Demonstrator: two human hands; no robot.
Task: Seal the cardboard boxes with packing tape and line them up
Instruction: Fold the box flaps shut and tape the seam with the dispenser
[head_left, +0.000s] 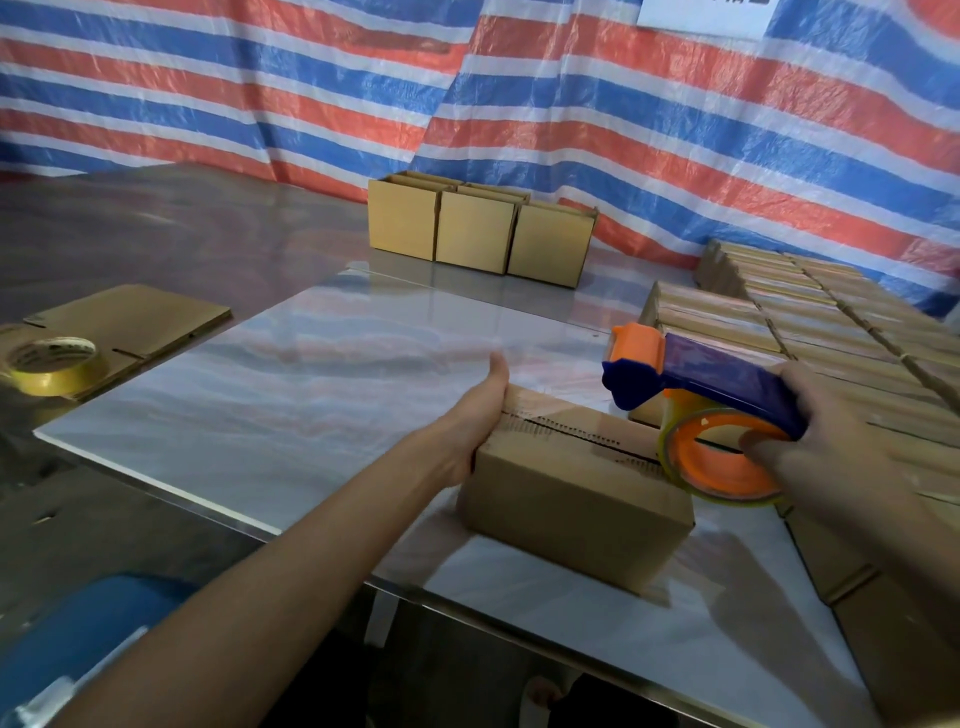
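Note:
A small cardboard box (576, 493) lies on the glossy white table (291, 395) right in front of me, its top seam partly covered with clear tape. My left hand (480, 415) grips the box's left end, thumb up over the top edge. My right hand (826, 447) holds a blue and orange tape dispenser (727, 400) with a clear tape roll, set over the right end of the box's seam. Three boxes (478, 228) stand side by side at the far end of the table.
A large stack of flat folded boxes (810, 332) fills the right side. At far left, a spare roll of tan tape (52, 364) sits on flat cardboard (135, 317). A striped tarp hangs behind. A blue object (88, 634) sits low on the left.

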